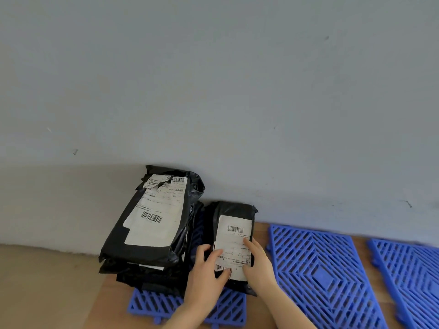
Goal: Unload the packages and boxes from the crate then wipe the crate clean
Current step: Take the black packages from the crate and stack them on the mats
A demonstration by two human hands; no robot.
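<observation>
While both hands are holding onto it, the small black package (230, 209) is sitting label-up at the foot of the grey wall (213, 91), just beside the stack of black packages (152, 233) on its left, so close they're looking like they're touching. The left hand (206, 265) is gripping the package's left edge, with the thumb and forefinger lying spread across the white shipping label (235, 241) and the other fingers curling down over the side. The right hand (258, 265) is doing the same on the right edge, forefinger stretching up along the label and the rest wrapping round the side. Honestly can't tell if the package is fully resting or being held a touch off the surface. Under the stack and the package a blue plastic grid mat (147, 305) is poking out toward the camera. Two more mats are lying flat to the right on the wooden floor (261, 230), the nearer one (320, 269) right next to the right hand, the farther one (408, 267) running off the edge
</observation>
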